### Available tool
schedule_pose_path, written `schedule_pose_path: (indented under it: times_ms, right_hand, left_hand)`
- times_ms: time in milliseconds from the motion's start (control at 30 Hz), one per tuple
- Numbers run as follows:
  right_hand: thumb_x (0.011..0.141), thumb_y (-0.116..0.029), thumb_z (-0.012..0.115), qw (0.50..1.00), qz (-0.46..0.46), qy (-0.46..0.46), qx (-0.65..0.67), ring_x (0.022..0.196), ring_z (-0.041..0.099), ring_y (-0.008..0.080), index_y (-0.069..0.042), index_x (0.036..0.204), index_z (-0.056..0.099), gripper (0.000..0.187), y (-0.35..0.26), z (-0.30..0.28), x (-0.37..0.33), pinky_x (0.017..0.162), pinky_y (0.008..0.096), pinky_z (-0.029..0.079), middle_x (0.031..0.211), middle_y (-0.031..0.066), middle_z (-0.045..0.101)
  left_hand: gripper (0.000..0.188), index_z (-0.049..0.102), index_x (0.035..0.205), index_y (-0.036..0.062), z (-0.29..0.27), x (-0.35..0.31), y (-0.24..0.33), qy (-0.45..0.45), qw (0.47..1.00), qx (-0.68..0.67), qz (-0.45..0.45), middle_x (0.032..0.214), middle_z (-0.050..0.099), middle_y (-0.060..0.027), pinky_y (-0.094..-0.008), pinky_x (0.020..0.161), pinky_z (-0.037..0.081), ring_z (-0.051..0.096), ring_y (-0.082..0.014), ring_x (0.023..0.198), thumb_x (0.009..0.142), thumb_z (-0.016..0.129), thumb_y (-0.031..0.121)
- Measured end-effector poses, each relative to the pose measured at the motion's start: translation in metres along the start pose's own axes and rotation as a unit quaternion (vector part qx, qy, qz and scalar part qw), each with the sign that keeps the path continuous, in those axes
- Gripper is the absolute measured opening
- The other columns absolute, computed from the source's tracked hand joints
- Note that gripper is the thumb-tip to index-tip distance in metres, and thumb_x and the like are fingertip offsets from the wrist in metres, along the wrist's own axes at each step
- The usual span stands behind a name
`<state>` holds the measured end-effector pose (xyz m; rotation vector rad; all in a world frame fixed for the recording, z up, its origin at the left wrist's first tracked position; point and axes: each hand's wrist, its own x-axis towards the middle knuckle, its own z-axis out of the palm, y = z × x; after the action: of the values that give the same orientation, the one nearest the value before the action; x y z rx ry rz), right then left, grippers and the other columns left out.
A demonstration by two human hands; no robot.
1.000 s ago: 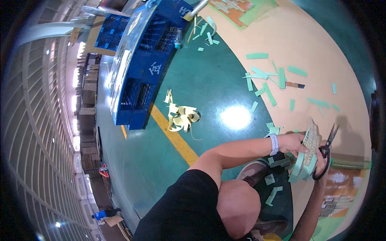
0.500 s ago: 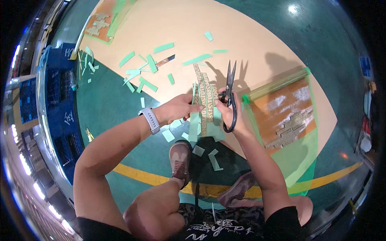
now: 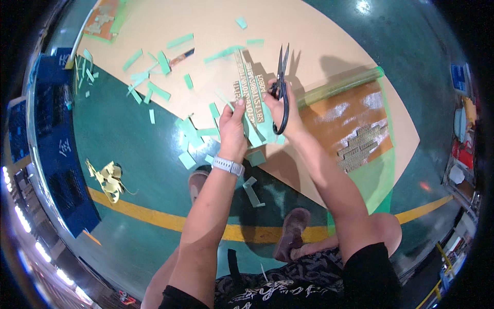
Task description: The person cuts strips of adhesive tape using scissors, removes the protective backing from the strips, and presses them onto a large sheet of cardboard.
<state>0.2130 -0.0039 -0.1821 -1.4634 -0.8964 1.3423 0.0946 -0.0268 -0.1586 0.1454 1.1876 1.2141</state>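
Between my hands is a tan plate with raised characters, backed by pale green film. My left hand, wearing a pale watch at the wrist, is closed at the plate's left side. It pinches a thin green strip between thumb and fingers. My right hand is closed around black-handled scissors, whose blades point away from me, slightly parted. Its thumb touches the plate's right edge. Part of the plate's lower end merges with loose green film, so its exact edge is unclear.
A large tan board lies on the green floor, with green offcuts scattered over it. An orange sheet with raised blocks and a clear roll lie at right. Blue crates stand left, near crumpled yellow scraps.
My left hand has turned more upright and now pinches a thin strip beside the plate. The scissors stay in my right hand. The whole view has shifted, bringing the yellow scraps fully in.
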Motion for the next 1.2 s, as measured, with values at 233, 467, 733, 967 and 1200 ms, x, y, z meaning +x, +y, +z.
schedule_pose_path:
  times_ms: [233, 467, 733, 967, 1200]
  right_hand:
    - [0.081, -0.007, 0.058, 0.991, 0.042, -0.075, -0.1, 0.075, 0.045, 0.0098, -0.006, 0.103, 0.047, 0.024, 0.01, -0.053, 0.031, 0.07, 0.0248, 0.04, 0.082, 0.0017, 0.047]
    - [0.079, -0.008, 0.063, 0.981, 0.127, -0.14, -0.031, 0.069, 0.049, 0.0077, -0.004, 0.1, 0.05, 0.025, -0.01, -0.066, 0.021, 0.061, 0.0226, 0.042, 0.078, -0.0007, 0.049]
    - [0.084, -0.023, 0.063, 0.986, 0.031, -0.126, -0.107, 0.068, 0.05, 0.0109, 0.0, 0.102, 0.048, 0.032, 0.017, -0.095, -0.001, 0.062, 0.0256, 0.044, 0.074, 0.0049, 0.05]
    - [0.089, -0.038, 0.055, 0.976, 0.091, -0.124, -0.155, 0.062, 0.052, 0.0136, -0.003, 0.101, 0.047, 0.037, -0.012, -0.157, -0.118, 0.059, 0.0281, 0.045, 0.07, 0.0047, 0.05]
    - [0.091, -0.04, 0.05, 0.941, 0.273, -0.196, -0.028, 0.061, 0.051, 0.0111, -0.003, 0.094, 0.048, 0.038, -0.015, -0.166, -0.212, 0.058, 0.0264, 0.046, 0.071, 0.0036, 0.05]
  left_hand:
    - [0.01, 0.055, 0.081, 0.0068, -0.075, 0.012, 0.017, -0.141, 0.946, 0.214, -0.2, 0.069, 0.056, -0.0018, -0.0255, 0.063, 0.047, 0.056, -0.0127, 0.065, 0.086, 0.06, 0.013]
    - [0.038, 0.058, 0.109, 0.0005, -0.027, -0.027, -0.012, -0.1, 0.927, 0.361, -0.027, 0.107, 0.057, -0.0082, -0.0289, 0.09, 0.041, 0.054, -0.0173, 0.099, 0.085, 0.064, 0.029]
    - [0.005, 0.06, 0.088, 0.0077, -0.009, -0.031, -0.066, -0.132, 0.967, 0.057, -0.21, 0.078, 0.06, 0.0015, -0.0214, 0.055, 0.039, 0.052, -0.008, 0.064, 0.086, 0.06, 0.012]
    - [0.007, 0.057, 0.081, 0.0092, -0.009, -0.044, -0.082, -0.097, 0.97, 0.09, -0.202, 0.078, 0.06, 0.0021, -0.0221, 0.053, 0.037, 0.05, -0.0078, 0.063, 0.087, 0.059, 0.012]
    - [0.007, 0.057, 0.085, 0.0099, -0.006, -0.049, -0.105, -0.109, 0.964, 0.14, -0.2, 0.081, 0.06, 0.0017, -0.0225, 0.055, 0.039, 0.052, -0.0085, 0.067, 0.088, 0.059, 0.016]
